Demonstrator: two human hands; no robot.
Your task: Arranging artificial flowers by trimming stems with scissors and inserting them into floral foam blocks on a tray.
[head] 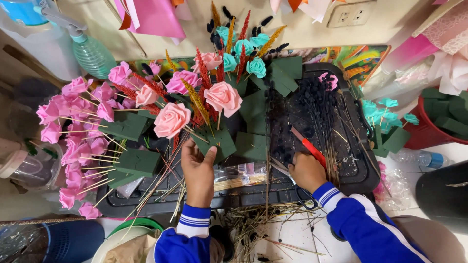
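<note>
My left hand grips a dark green foam block with pink foam roses and red and orange dried spikes stuck in it. The block sits on a black tray. My right hand holds scissors and a red-handled cutter over the same tray. Both arms wear blue sleeves with white striped cuffs. A bunch of dark dried stems lies beside my right hand.
Several pink roses on sticks stand in green foam at the left. Teal roses rise at the back, more at the right. A spray bottle, a red bucket of foam and cut stems surround the tray.
</note>
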